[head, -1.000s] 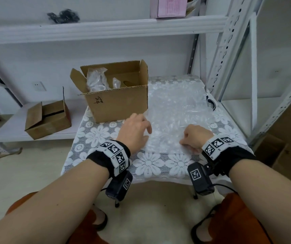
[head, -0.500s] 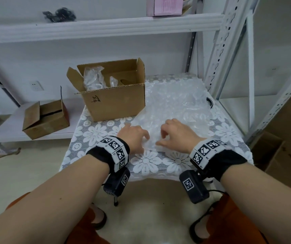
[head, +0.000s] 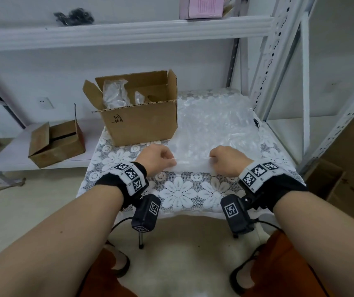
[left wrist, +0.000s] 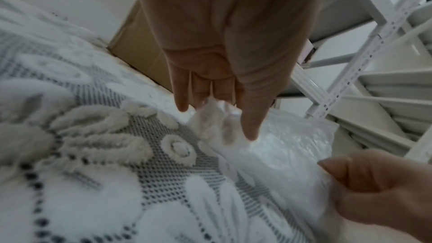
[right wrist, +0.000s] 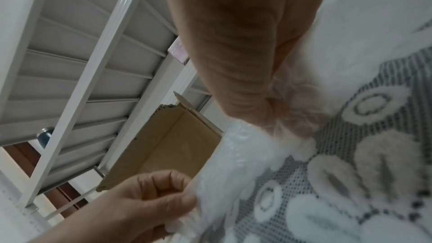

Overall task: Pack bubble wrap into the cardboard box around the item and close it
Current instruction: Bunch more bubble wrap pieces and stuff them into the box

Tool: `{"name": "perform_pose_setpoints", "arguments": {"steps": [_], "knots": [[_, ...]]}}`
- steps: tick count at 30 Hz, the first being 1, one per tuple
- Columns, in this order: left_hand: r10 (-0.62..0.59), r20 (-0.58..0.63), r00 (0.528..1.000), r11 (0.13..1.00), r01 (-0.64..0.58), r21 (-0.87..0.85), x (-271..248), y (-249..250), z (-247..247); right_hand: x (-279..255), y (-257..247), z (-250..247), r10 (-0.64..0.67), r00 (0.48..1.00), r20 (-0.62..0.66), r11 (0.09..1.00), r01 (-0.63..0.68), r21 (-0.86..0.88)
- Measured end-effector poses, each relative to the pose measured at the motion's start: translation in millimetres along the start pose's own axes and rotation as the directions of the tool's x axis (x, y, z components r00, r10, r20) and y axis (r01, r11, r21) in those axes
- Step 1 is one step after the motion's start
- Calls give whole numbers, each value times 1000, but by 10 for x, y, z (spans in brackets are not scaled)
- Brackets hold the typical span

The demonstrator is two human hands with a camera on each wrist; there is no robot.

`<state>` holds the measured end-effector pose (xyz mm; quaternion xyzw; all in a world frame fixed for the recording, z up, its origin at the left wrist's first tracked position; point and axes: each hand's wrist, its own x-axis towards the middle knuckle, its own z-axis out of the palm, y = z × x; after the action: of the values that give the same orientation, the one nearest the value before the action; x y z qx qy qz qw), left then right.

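Note:
A clear sheet of bubble wrap lies spread on the lace-covered table, right of an open cardboard box. Some wrap and a bagged item show inside the box. My left hand pinches the sheet's near left corner, the wrap bunched between thumb and fingers. My right hand grips the near right edge, with wrap crumpled under its curled fingers. The near edge of the sheet is lifted and folded between both hands.
A second, smaller cardboard box sits on a low white shelf at the left. White metal shelving uprights stand close on the right. A shelf board runs overhead behind the open box, with a pink box on it.
Both hands drew back toward the near edge of the sheet and closed on it. They moved apart, and the edge now rises folded between them.

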<state>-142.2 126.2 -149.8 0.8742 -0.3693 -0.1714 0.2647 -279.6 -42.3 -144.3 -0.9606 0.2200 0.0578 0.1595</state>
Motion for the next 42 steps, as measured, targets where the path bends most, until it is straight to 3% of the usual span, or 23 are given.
{"name": "perform_pose_setpoints", "arguments": {"steps": [3,6,9,12,17,20,22,25,27,29,31,35,39,42], "knots": [[-1,46,999,993,7,-117,-17,9,-46,1,47,-63,62,997,46,997,-64,42],[-21,-4,1000,970,20,-243,-39,50,-75,-26,29,-113,117,988,102,987,-127,97],[-33,-70,997,966,13,-259,-41,101,-69,-41,20,-120,155,975,157,975,-177,133],[-36,-54,998,967,21,-252,-44,141,-45,-40,25,-98,160,966,205,972,-190,137],[-65,-11,998,998,64,-21,-28,131,11,-82,62,-80,156,968,195,975,-182,125],[-81,-47,996,986,87,143,-38,120,44,-92,73,-55,154,976,154,981,-169,93],[-10,-105,994,974,34,225,-61,126,66,-75,80,-36,146,980,133,985,-157,73],[194,-187,963,930,-120,348,-79,239,72,-41,98,-7,122,985,120,990,-129,49],[247,-86,965,938,-216,270,-99,354,75,-18,111,8,105,988,112,993,-110,41],[218,78,973,964,-227,136,-123,438,124,-3,130,20,94,991,97,994,-99,50],[214,161,963,958,-239,158,-137,443,206,5,154,36,83,994,72,993,-88,75],[160,172,972,971,-186,149,-136,329,337,-26,182,78,76,997,-24,994,-74,81],[143,156,977,974,-167,153,-127,284,340,-44,149,111,3,985,-174,996,-19,-93],[132,157,979,979,-154,138,-101,292,321,-30,72,103,-67,988,-140,997,70,14]]}}
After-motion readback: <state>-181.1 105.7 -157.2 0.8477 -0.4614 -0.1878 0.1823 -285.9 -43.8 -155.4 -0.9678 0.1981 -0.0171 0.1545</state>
